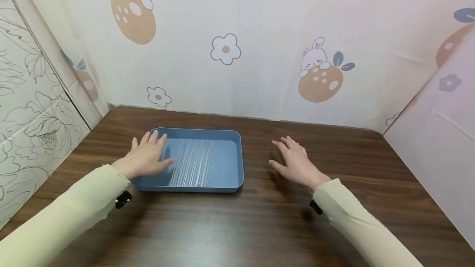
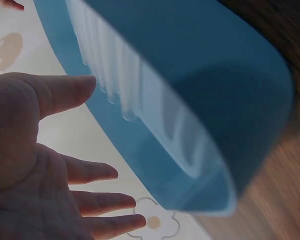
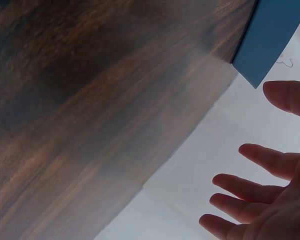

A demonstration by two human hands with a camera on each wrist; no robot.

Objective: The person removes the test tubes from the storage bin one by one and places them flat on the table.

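Observation:
A shallow blue tray (image 1: 227, 162) lies on the left half of the table. Several clear, slender tubes (image 1: 193, 164) rest side by side in it, running from its near wall toward the far one; in the left wrist view the rounded ends of the tubes (image 2: 127, 107) show past the rim. Over the tray's left side hovers my left hand (image 1: 146, 155), palm down with fingers spread, holding nothing. To the right of the tray, my right hand (image 1: 297, 166) hangs above the bare wood, its fingers extended and nothing in them.
The dark wood-grain table (image 1: 259, 226) reaches back to a pale curtain (image 1: 267, 52) printed with rabbits and flowers. A sheet with line-drawn flowers (image 1: 37, 127) hangs at the left, and a pale panel (image 1: 438, 135) borders the right. Each wrist bears a small black device.

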